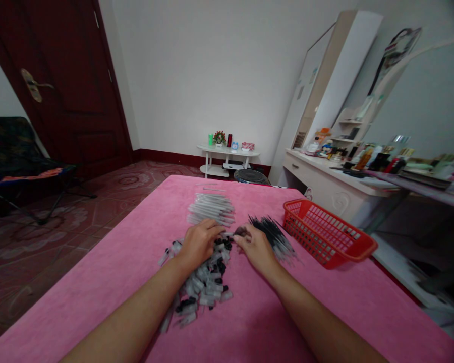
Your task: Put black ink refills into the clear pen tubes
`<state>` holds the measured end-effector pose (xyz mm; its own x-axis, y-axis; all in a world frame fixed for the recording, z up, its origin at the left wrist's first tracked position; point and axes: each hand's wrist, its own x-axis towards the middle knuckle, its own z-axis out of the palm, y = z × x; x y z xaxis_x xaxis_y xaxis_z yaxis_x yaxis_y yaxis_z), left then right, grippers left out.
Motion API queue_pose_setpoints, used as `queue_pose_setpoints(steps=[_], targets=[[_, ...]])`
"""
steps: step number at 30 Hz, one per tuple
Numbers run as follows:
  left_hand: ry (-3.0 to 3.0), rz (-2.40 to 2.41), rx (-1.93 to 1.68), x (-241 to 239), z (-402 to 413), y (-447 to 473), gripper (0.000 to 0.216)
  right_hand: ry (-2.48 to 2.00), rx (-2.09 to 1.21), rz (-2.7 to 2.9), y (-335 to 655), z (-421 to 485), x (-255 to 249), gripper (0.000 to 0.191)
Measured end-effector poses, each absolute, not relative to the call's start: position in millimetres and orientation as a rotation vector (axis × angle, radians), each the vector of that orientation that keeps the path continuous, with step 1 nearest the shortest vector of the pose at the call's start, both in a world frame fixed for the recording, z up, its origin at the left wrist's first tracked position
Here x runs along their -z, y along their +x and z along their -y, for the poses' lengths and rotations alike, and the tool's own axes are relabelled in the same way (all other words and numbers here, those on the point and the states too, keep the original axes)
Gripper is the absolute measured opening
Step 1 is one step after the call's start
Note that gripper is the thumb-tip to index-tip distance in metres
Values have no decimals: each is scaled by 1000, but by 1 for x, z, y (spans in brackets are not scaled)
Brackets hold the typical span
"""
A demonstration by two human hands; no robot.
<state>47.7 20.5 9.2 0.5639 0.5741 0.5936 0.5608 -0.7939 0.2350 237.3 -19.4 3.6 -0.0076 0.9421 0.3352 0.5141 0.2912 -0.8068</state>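
My left hand rests with curled fingers on the near end of a stack of clear pen barrels, at the top of a loose heap of clear and black pen caps. My right hand is closed in a pinch beside it, fingertips on something small and dark that I cannot make out. A bundle of black pen refills lies just right of that hand. All lie on a pink cloth-covered table.
A red plastic basket sits on the table's right side. Beyond stand a white dresser with cosmetics, a small white shelf table, a dark folding chair and a dark red door.
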Motion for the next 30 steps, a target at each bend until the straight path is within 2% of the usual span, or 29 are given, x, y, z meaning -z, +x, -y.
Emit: queue_pose_setpoints(steps=[4,9,13,17,21,26,30], targets=[[2769,-988,-1034,-9,-20,48,28,-1403,-604,1717,239,19,0,41],[2778,-995,-1025,-8,-21,49,26,-1405,-535,1702,239,20,-3,20],[2788,-959,-1016,-9,-20,49,26,-1468,-586,1724,238,21,-7,40],[2790,-966,-1025,-9,-19,49,25,-1447,-565,1726,238,20,-6,25],[2800,-946,-1014,-9,-20,50,26,-1497,-613,1735,239,20,-4,41],[2785,-954,-1040,-8,-21,50,25,-1441,-634,1715,238,20,-4,32],[2783,-938,-1038,-7,-21,50,27,-1482,-733,1682,237,20,-4,46]])
